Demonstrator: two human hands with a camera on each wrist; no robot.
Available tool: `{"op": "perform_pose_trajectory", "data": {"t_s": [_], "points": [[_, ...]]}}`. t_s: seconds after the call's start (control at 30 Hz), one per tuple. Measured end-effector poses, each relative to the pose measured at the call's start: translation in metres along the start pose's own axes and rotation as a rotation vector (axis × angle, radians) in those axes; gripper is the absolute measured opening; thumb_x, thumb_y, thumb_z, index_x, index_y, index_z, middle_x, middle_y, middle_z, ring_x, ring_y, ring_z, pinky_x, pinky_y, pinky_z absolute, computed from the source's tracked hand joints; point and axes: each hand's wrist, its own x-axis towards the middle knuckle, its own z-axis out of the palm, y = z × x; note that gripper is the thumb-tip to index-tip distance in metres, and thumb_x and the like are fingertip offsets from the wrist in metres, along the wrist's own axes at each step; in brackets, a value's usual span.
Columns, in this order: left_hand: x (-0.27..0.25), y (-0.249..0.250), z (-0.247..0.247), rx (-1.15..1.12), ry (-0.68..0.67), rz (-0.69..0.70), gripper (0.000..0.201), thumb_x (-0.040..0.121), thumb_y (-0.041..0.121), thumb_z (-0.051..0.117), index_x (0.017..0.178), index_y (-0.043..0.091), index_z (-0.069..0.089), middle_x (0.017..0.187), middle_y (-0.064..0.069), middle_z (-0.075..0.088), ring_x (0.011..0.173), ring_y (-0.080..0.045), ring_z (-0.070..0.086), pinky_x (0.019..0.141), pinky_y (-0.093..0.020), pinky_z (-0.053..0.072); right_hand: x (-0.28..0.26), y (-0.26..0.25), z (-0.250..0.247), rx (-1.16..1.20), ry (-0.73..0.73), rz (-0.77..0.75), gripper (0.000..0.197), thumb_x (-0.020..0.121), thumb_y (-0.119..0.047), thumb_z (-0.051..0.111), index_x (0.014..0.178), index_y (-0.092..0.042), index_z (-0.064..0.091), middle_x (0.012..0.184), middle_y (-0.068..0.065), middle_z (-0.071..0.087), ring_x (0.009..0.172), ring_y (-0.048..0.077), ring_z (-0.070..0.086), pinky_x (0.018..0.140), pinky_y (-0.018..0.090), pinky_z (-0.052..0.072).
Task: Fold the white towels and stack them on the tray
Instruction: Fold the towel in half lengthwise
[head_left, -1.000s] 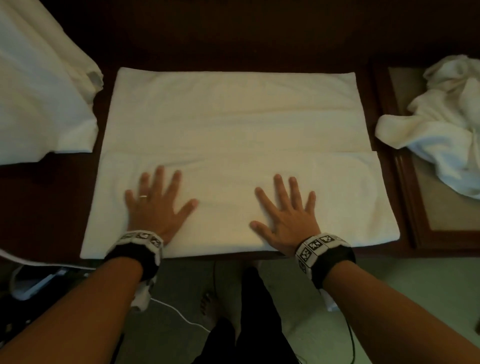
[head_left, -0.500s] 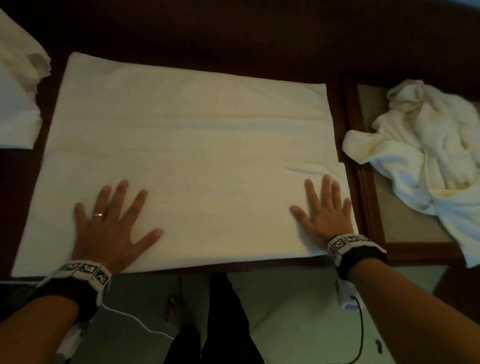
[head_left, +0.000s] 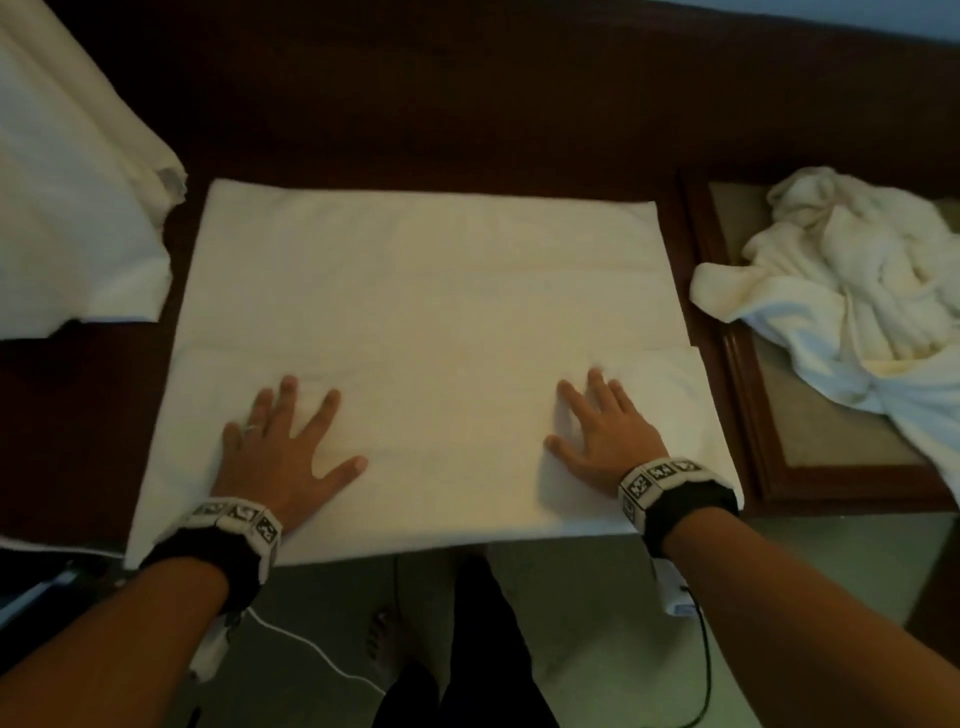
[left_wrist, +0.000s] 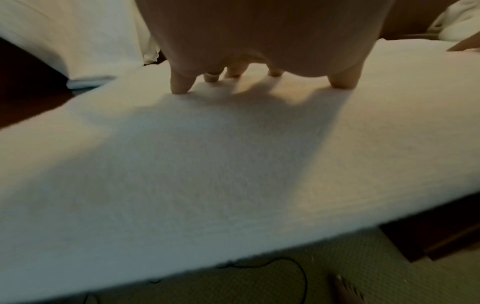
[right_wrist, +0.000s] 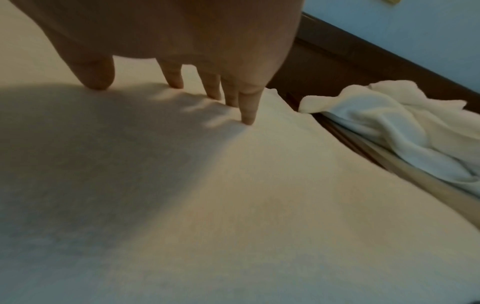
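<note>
The fingers (left_wrist: 182, 82) of the left hand (head_left: 280, 457) are straight and spread, tips pressed on the large white terry towel (head_left: 436, 312) that lies half-folded in the middle of the frame. They hold nothing, only press. The fingers (right_wrist: 248, 115) of the right hand (head_left: 605, 441) are also straight but closer together, and small wrinkles stand just in front of their tips.

Half a second ago both hands were wider apart, the right one almost at the right edge of the towel. Now they are again nearer the centre, on the lower folded band. I judge this as a smoothing stroke that has come back inward, so the first fold is laid and flattened and the next fold can follow.

The dark brown wooden table (head_left: 467, 104) carries the towel. At the right of the frame the brown wooden tray with a beige bottom (head_left: 748, 405) holds only a crumpled white towel (head_left: 852, 291), not folded. At the upper left lies another white cloth (head_left: 67, 208). No folded towel is on the tray yet.
</note>
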Motion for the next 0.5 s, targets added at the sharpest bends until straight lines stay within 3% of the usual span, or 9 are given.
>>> {"op": "perform_pose_trajectory", "data": {"t_s": [0.1,0.17,0.23,0.3,0.4,0.43,0.5], "points": [[-0.02,0.003,0.0,-0.026,-0.021,-0.002,0.098,0.07,0.091,0.002,0.157,0.045,-0.005,0.168,-0.007,-0.013,0.154,-0.035,0.003,0.119,-0.057,0.018,-0.018,-0.003,0.001,-0.007,0.054,0.021,0.064,0.094,-0.054,0.042,0.15,-0.027,0.025,0.163,0.008,0.014,0.143,0.032,0.03,0.105,0.049,0.043],[-0.028,0.005,-0.007,-0.044,-0.039,-0.024,0.1,0.07,0.087,0.003,0.159,0.041,0.01,0.169,-0.007,-0.001,0.153,-0.033,0.012,0.119,-0.053,0.024,-0.024,-0.008,-0.003,-0.027,0.087,0.048,0.055,0.095,-0.05,0.043,0.142,-0.023,0.039,0.156,0.007,0.033,0.125,0.029,0.051,0.092,0.042,0.051],[-0.028,0.008,-0.022,-0.069,-0.027,-0.04,0.099,0.073,0.083,0.009,0.155,0.033,0.031,0.165,-0.008,0.021,0.146,-0.032,0.029,0.112,-0.049,0.035,-0.024,-0.012,-0.012,-0.048,0.105,0.086,0.044,0.096,-0.045,0.042,0.13,-0.019,0.051,0.131,0.008,0.059,0.101,0.028,0.063,0.078,0.035,0.051],[-0.019,0.011,-0.038,-0.009,0.011,-0.022,0.086,0.083,0.079,0.017,0.147,0.028,0.043,0.151,-0.007,0.041,0.13,-0.029,0.048,0.099,-0.044,0.046,-0.016,-0.012,-0.025,-0.105,0.104,0.102,0.034,0.097,-0.041,0.041,0.114,-0.017,0.058,0.105,0.008,0.068,0.089,0.028,0.065,0.069,0.031,0.045],[0.015,0.011,-0.061,0.058,0.061,0.011,0.068,0.095,0.067,0.023,0.141,0.022,0.048,0.135,-0.007,0.05,0.116,-0.028,0.055,0.089,-0.041,0.051,0.014,-0.008,-0.047,-0.12,0.133,0.068,0.031,0.097,-0.037,0.042,0.109,-0.016,0.061,0.106,0.008,0.066,0.094,0.031,0.064,0.075,0.034,0.049],[0.027,0.011,-0.07,0.048,0.069,0.021,0.072,0.092,0.065,0.021,0.141,0.02,0.048,0.137,-0.009,0.049,0.117,-0.029,0.054,0.091,-0.042,0.05,0.026,-0.007,-0.054,-0.093,0.158,0.041,0.032,0.096,-0.037,0.043,0.113,-0.016,0.061,0.112,0.008,0.064,0.099,0.031,0.062,0.079,0.036,0.051],[0.055,0.012,-0.081,0.038,0.054,0.041,0.075,0.093,0.065,0.02,0.15,0.021,0.039,0.155,-0.01,0.036,0.135,-0.03,0.042,0.107,-0.043,0.041,0.051,-0.005,-0.067,-0.034,0.185,-0.009,0.038,0.097,-0.037,0.045,0.128,-0.017,0.055,0.133,0.007,0.055,0.116,0.029,0.056,0.091,0.042,0.051]]}}
